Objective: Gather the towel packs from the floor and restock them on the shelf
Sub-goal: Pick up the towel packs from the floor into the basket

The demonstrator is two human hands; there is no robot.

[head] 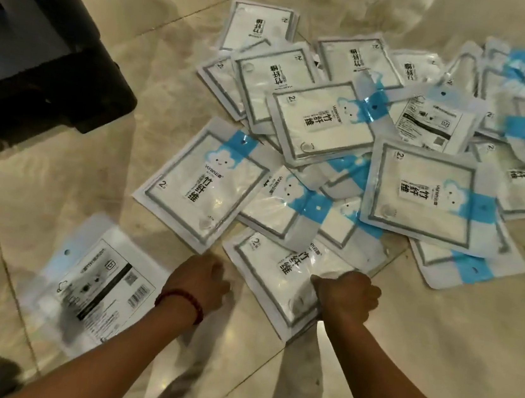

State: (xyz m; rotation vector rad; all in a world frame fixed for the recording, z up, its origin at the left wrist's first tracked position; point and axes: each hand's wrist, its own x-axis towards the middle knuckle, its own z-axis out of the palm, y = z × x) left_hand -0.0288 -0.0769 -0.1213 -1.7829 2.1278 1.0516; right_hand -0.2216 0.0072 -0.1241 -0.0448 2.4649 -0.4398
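White pack (265,275) gripped in right hand (346,297), left hand (199,282) perhaps curled

towel packs (419,191): white, blue bands, grey borders | floor (436,336): beige marbled | bracelet (187,302): red

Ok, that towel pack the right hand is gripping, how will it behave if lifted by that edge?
Probably floppy: the towel pack is a thin plastic pouch around folded cloth, and its film puckers where the right hand grips it. Likely slippery: the film is glossy and lies on polished floor tiles. Likely light, being so flat.
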